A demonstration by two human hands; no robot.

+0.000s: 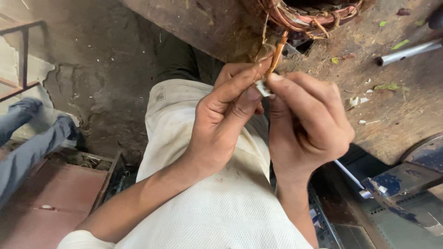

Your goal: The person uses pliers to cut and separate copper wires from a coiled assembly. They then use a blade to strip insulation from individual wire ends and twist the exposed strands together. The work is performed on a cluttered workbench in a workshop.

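- Copper wire lead (277, 56), orange-brown, hangs from a bundle of windings (309, 16) at the top centre of the view and runs down into both hands just above the person's lap.
- Far left: a second person's grey sleeve (23, 138) lies over a reddish metal box (50, 198); that person takes no part in the handling.
- Left of centre: rough concrete floor (101, 78), and the person's white garment (221, 203) filling the lower middle.
- Left hand (221, 120): fingers curled, thumb and forefinger pinched shut on the wire lead close below the windings.
- Between the two hands: a small white piece (263, 87), kind not discernible, sits at the lower end of the wire lead, touching the fingertips of both hands.
- Right hand (307, 127): fingers closed, thumb and forefinger pressed onto the white piece and the wire lead end; the remaining fingers are folded into the palm.
- Right: worn wooden workbench (397, 110) strewn with small scraps; a grey metal tube (408, 51) lies on it, well apart from the hands.
- Lower right: a blue-painted metal part (401, 184), chipped, near the bench edge.
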